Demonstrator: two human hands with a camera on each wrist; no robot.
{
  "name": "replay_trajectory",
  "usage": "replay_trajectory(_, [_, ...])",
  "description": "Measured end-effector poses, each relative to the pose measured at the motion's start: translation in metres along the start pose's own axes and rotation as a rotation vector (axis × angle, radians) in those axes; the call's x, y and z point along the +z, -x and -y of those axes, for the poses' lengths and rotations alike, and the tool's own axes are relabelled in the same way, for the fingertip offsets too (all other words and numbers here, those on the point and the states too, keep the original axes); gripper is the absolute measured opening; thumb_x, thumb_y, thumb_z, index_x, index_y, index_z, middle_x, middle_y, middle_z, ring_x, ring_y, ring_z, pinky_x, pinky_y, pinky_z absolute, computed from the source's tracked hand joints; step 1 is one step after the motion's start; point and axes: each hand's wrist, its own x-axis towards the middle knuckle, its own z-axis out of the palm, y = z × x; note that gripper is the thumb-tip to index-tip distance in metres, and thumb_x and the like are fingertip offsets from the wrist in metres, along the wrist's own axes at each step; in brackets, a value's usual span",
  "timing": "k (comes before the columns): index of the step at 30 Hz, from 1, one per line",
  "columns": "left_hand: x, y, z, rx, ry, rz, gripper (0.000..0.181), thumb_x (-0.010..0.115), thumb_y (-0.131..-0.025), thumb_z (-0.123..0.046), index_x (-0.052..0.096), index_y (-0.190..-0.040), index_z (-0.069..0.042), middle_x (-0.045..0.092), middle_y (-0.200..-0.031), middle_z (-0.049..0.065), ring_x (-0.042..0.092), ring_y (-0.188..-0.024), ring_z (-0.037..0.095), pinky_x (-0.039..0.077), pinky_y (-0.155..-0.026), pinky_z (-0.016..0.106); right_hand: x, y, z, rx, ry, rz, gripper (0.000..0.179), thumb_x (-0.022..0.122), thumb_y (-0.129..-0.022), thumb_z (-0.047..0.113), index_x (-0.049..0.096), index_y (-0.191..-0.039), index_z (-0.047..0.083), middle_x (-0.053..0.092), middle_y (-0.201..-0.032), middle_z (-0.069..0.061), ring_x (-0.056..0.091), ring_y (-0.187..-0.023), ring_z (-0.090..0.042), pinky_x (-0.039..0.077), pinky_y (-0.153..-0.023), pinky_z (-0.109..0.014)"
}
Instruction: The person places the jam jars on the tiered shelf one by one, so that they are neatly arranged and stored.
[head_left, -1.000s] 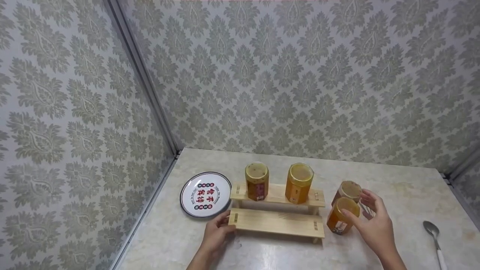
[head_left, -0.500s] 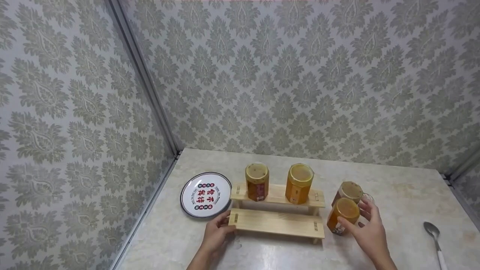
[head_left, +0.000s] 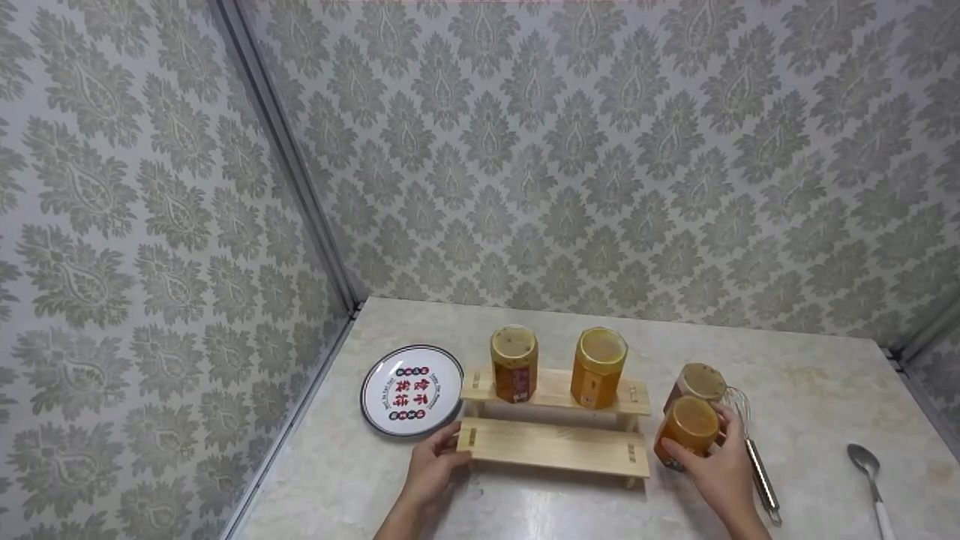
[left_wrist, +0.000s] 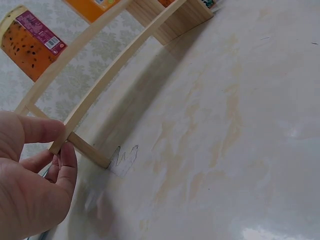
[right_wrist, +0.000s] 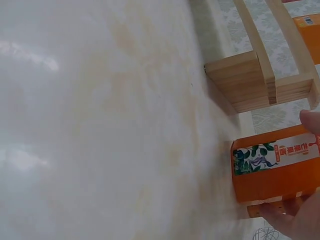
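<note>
My left hand (head_left: pixel 429 471) pinches the left end of the lower shelf of a two-tier wooden rack (head_left: pixel 551 447); the left wrist view shows thumb and fingers on the shelf's corner (left_wrist: pixel 61 136). My right hand (head_left: pixel 721 471) grips an orange jam jar (head_left: pixel 688 429) right of the rack, thumb on one side and fingers on the other. Its label with leaves and red characters faces the right wrist view, where the jar (right_wrist: pixel 272 185) stands upright on the tabletop. Another jar (head_left: pixel 699 379) with a speckled lid stands close behind it, partly hidden.
Two jars, one dark amber (head_left: pixel 514 367) and one orange (head_left: pixel 598 371), stand on the upper shelf. A round plate (head_left: pixel 375 420) with red writing lies left of the rack. A whisk (head_left: pixel 759 469) and a spoon (head_left: pixel 862 457) lie to the right.
My right hand has moved left and closed round the front orange jar, uncovering the whisk. The left hand and the rack have not moved.
</note>
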Motion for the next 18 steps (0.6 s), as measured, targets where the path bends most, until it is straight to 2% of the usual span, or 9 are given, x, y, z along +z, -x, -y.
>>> replay_trajectory(6, [-0.0009,-0.0010,0.0005,0.000,0.006,0.008,0.072,0.070,-0.082,0.007,0.047,-0.149,0.008,0.059,-0.131,0.021,0.062,-0.114,0.028,0.058,-0.095,0.037,0.0054,-0.0010,-0.0020,-0.006,0.003,-0.061,0.104,0.095,-0.075,0.015,0.029,-0.155,0.005,0.043,-0.144,-0.028,0.044,-0.133,-0.046,0.039,-0.110,-0.066])
replay_trajectory(13, [-0.0023,0.0001,0.0033,0.070,-0.001,0.010,0.072,0.069,-0.079,0.008,0.047,-0.147,0.012,0.059,-0.130,0.022,0.059,-0.114,0.029,0.058,-0.092,0.035,0.0082,0.0019,-0.0028,0.018,-0.036,-0.076,0.102,0.092,-0.078,0.013,0.027,-0.157,0.003,0.042,-0.144,-0.030,0.045,-0.132,-0.049,0.044,-0.106,-0.066])
replay_trajectory(18, [-0.0018,0.0008,0.0022,0.049,0.001,0.009,0.072,0.069,-0.080,0.009,0.047,-0.148,0.010,0.059,-0.131,0.022,0.059,-0.116,0.030,0.058,-0.093,0.035,0.0101,0.0025,-0.0028,0.026,-0.032,-0.094,0.102,0.091,-0.078,0.011,0.027,-0.157,0.003,0.042,-0.145,-0.029,0.045,-0.132,-0.047,0.044,-0.107,-0.065])
